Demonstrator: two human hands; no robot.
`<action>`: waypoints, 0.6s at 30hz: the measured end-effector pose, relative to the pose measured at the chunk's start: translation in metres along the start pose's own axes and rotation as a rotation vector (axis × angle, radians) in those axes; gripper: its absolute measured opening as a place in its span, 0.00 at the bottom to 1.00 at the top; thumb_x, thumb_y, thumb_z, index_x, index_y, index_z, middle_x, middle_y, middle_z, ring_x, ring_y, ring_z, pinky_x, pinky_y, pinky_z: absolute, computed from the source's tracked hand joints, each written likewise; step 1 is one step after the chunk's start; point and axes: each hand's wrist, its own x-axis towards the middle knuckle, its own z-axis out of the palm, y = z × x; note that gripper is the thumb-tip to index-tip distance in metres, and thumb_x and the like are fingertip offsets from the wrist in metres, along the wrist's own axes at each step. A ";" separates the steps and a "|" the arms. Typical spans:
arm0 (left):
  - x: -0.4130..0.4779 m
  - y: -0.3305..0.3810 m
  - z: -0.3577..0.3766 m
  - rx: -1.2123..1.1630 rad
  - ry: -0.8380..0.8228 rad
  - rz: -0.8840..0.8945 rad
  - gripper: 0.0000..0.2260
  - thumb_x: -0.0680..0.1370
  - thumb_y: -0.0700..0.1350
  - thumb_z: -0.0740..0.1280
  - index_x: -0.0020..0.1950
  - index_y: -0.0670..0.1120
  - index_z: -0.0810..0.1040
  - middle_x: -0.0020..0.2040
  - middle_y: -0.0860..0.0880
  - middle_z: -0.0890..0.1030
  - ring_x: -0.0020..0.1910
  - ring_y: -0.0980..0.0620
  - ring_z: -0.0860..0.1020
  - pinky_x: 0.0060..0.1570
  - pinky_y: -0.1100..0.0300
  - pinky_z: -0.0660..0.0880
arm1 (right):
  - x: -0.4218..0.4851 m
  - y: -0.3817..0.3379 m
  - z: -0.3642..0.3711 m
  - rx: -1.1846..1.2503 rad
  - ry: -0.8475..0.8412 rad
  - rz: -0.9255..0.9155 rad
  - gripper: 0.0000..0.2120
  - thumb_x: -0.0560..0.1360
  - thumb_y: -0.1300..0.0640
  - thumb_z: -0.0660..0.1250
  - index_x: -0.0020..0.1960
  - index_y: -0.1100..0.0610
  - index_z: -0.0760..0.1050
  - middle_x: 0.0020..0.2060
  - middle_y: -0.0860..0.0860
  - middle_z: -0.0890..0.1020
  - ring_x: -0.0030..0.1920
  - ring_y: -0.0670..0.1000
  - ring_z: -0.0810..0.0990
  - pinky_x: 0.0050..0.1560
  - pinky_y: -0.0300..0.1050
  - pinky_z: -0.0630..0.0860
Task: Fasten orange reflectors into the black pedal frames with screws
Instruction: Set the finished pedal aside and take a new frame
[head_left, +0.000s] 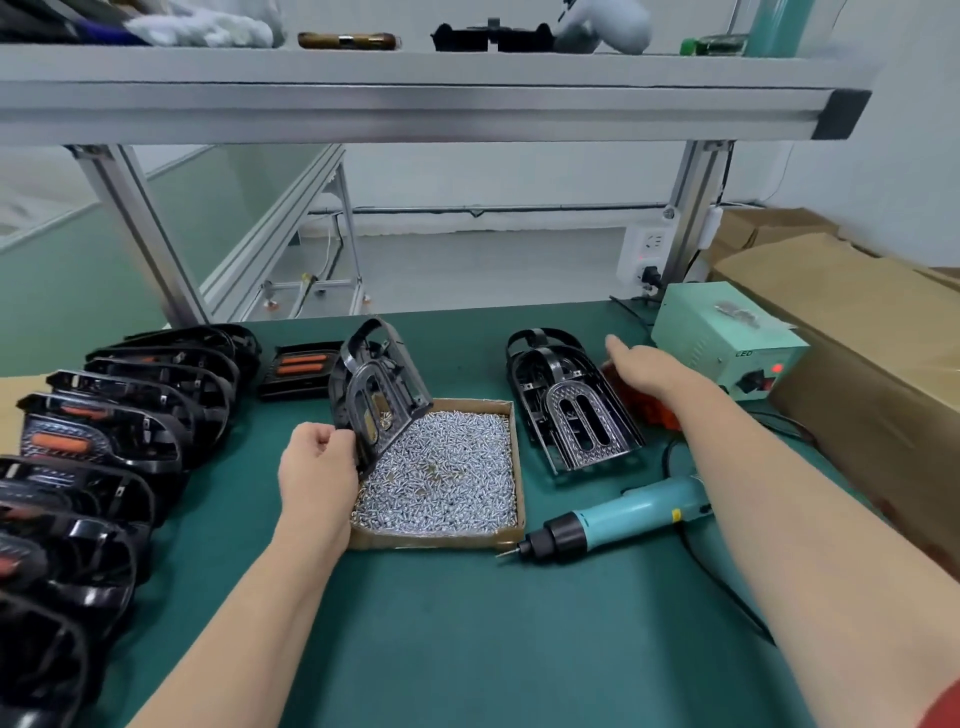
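Held pedal frame (382, 384): centre of the table (441, 623), tipped up on edge over the far-left corner of the screw box (511, 457). Its long axis rises from the near end by the hand to the rounded loop end, which is up and far. The face with two slots is turned toward the near left.
Left hand (317, 467): fingers curled round the near left edge of the held pedal frame, gripping it, wrist over the box's left wall.
Right hand (644, 366): reaching far and right, back of the hand upward, one digit stretched straight toward the far left and nothing gripped. It is above the orange reflectors (641, 402).
Orange reflectors: a loose pile on the table, right of the stacked frames (566, 410) and mostly covered by the right hand and forearm. Whether the fingers touch them cannot be told.
Stacked frames: black, lying flat right of the box, loop ends far, slotted faces near.
Screws (441, 467): silver, filling the shallow cardboard box.
Screwdriver (623, 514): teal, lying near right of the box, bit pointing left, rear end hidden under the right forearm.
Finished pedals (104, 415): an overlapping row down the left edge, orange showing in several, the nearest cut off by the picture's edge.
Power unit (727, 343): pale green, far right, red light lit.
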 end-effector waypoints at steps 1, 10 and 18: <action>-0.003 0.000 0.000 0.010 0.006 -0.002 0.05 0.77 0.40 0.62 0.47 0.38 0.74 0.39 0.48 0.74 0.34 0.52 0.68 0.34 0.56 0.66 | -0.005 0.001 0.002 0.000 -0.001 0.002 0.34 0.85 0.42 0.41 0.75 0.66 0.67 0.74 0.65 0.69 0.73 0.63 0.69 0.71 0.53 0.64; -0.014 0.019 -0.012 0.075 0.021 0.049 0.03 0.76 0.42 0.63 0.45 0.43 0.75 0.36 0.50 0.74 0.33 0.52 0.69 0.31 0.56 0.66 | -0.032 -0.012 0.014 -0.046 0.253 -0.137 0.28 0.84 0.44 0.43 0.48 0.57 0.78 0.66 0.64 0.75 0.73 0.65 0.65 0.73 0.64 0.62; -0.042 0.034 -0.022 0.250 -0.055 0.249 0.03 0.77 0.42 0.63 0.44 0.45 0.72 0.35 0.52 0.74 0.32 0.54 0.69 0.32 0.59 0.65 | -0.133 -0.069 0.044 0.425 0.343 -0.531 0.16 0.82 0.51 0.62 0.64 0.57 0.80 0.59 0.48 0.82 0.60 0.49 0.78 0.61 0.44 0.70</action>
